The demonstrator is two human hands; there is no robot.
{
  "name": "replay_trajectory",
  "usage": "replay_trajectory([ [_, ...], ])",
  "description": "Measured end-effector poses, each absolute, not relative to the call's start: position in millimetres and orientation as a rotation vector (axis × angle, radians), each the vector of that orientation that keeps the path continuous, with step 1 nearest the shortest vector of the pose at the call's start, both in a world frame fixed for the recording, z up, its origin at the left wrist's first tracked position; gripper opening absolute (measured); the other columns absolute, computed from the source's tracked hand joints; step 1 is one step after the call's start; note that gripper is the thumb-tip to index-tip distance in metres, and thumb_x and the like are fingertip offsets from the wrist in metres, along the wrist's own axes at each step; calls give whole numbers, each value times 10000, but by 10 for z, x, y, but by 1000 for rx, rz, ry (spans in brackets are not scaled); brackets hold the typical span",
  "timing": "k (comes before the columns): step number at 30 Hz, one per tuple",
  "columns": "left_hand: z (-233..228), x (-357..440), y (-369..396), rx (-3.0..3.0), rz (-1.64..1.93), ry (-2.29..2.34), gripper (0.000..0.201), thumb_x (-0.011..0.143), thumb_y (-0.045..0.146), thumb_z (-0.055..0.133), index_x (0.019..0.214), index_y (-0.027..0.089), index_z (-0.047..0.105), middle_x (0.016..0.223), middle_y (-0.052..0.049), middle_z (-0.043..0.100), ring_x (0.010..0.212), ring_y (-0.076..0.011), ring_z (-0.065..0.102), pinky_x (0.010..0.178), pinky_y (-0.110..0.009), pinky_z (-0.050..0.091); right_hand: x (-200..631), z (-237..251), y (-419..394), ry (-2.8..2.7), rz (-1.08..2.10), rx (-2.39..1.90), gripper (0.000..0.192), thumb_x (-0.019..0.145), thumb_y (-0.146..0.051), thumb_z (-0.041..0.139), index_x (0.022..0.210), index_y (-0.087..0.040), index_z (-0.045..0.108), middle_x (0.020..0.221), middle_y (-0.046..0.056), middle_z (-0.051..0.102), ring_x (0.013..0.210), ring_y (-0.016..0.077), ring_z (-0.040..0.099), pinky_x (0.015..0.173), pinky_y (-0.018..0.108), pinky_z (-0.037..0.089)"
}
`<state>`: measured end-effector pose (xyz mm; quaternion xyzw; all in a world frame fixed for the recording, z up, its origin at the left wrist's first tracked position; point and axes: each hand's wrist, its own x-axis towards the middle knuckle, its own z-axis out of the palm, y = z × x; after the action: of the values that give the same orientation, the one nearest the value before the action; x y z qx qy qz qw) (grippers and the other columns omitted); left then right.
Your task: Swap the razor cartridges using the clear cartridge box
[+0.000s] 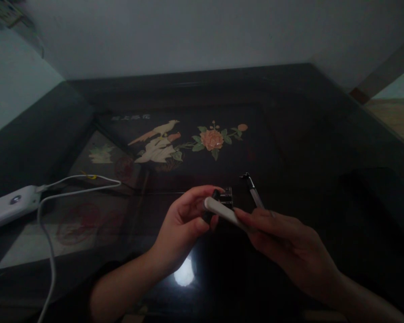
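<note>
Dark glass covered the table (323, 148), with a bird-and-flower picture (188, 139) showing beneath it in dim light. Above the glass, a small dark clip (224, 199) was pinched by the fingers of the left hand (182, 224), while a white stick (222, 211) was gripped by the right hand (283, 244), its tip touching the clip. A white power bank (8, 207) and its cable (50, 242) were left well apart at the left edge, and a thin pen-like rod (254, 190) was seen just behind the right hand.

A white bar-shaped piece (222, 211) with a small black-and-metal clip part (225, 198) is held tilted above a dark glass table.
</note>
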<state>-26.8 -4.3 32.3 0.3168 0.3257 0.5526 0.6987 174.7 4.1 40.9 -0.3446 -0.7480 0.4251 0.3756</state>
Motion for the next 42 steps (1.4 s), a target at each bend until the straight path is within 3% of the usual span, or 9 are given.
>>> replay_trajectory([
  [5,309,-285,-41,716,1223,694,387,682,352,841,1033,230,734,755,1,648,677,-107,559,625,-184,445,1765,426,34,-1857,1115,-966,498,893,-69,565,1288,-371,605,841,-22,700,672,98,609,598,179,491],
  [10,318,-300,-51,718,1218,704,390,666,346,854,1018,219,744,805,-11,667,684,-89,564,629,-158,461,1765,438,34,-1911,1172,-804,521,895,-66,563,1305,-387,585,842,-31,685,650,81,592,562,153,474],
  [15,309,-292,-45,721,1238,663,409,674,313,853,1055,228,733,778,3,673,647,-78,555,613,-154,457,1770,431,44,-1886,1090,-924,503,905,-69,551,1309,-367,588,843,-19,695,682,101,605,615,183,494],
  [20,303,-293,-41,728,1215,678,386,690,295,843,1055,232,733,840,-9,699,723,-97,599,661,-160,476,1769,420,26,-1955,1148,-766,480,916,-93,549,1315,-358,585,843,-15,670,644,90,587,548,159,474],
  [24,301,-294,-54,739,1237,662,393,675,299,853,1046,250,733,834,0,702,696,-90,597,656,-159,478,1777,403,29,-1896,1117,-880,528,915,-55,534,1331,-380,560,851,-24,658,694,93,581,619,174,485],
  [29,295,-300,-63,805,1267,629,397,684,256,848,1058,235,719,808,18,674,712,-79,590,677,-147,484,1777,411,28,-1961,1224,-675,523,924,-75,534,1351,-377,542,867,-16,636,652,81,560,537,153,453],
  [42,271,-312,-69,875,1283,666,387,685,287,845,1047,251,712,805,9,672,675,-80,593,659,-154,490,1781,404,5,-1895,1194,-801,542,922,-53,530,1345,-392,541,873,-23,623,705,84,564,593,162,457],
])
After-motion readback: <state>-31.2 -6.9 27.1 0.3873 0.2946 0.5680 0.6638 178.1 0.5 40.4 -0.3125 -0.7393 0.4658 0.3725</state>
